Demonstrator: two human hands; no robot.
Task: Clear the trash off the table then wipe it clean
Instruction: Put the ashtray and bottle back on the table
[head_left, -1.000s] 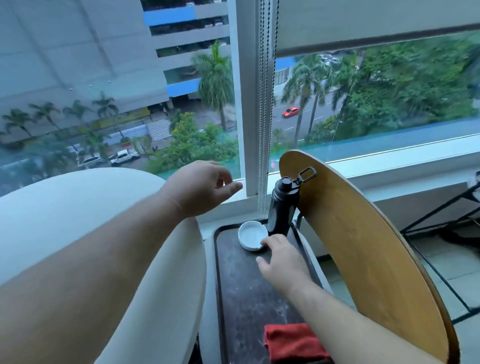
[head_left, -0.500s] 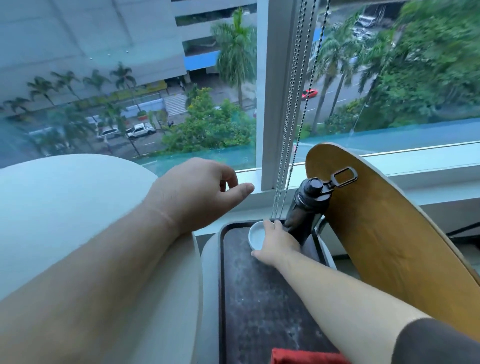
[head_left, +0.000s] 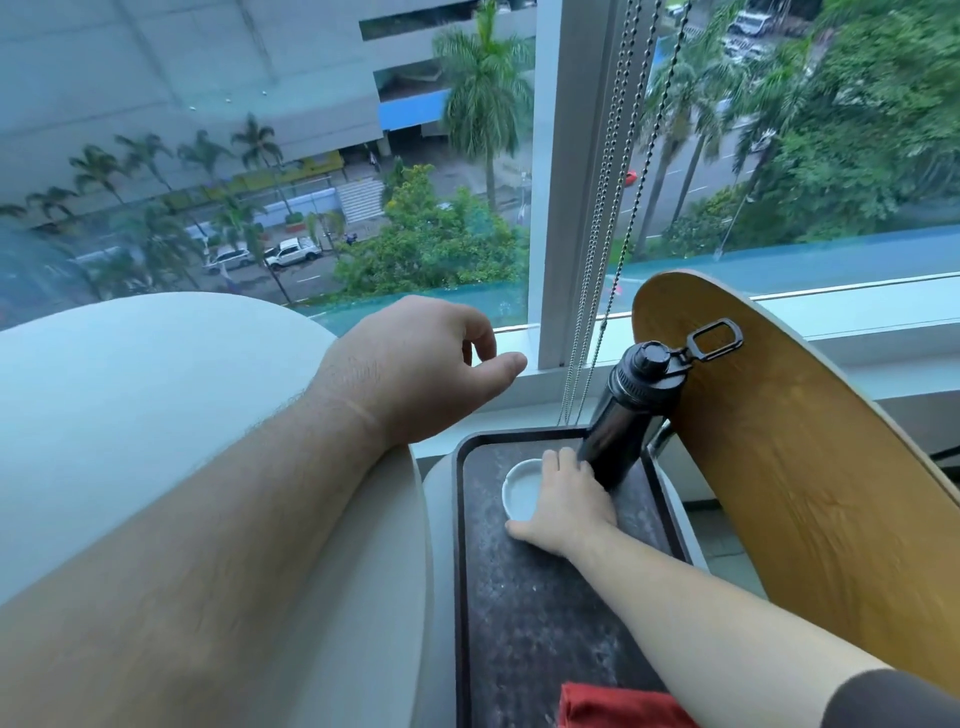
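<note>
Our right hand (head_left: 569, 501), just short a second ago, now grips the small white dish (head_left: 519, 491) mid-frame, ready to clear it; our left hand (head_left: 415, 369) hovers loosely curled, empty.

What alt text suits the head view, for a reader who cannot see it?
A person's right hand lies over a small white dish on a dark table beside a black bottle, by a window. The left hand hangs relaxed past a white curved surface; a red cloth lies nearer.

Black bottle (head_left: 621, 421): nothing legible.
Table (head_left: 530, 613): nothing legible.
Yellow strip on building (head_left: 280, 176): too blurred to read.
Parked cars (head_left: 291, 252): plates too small to read.
</note>
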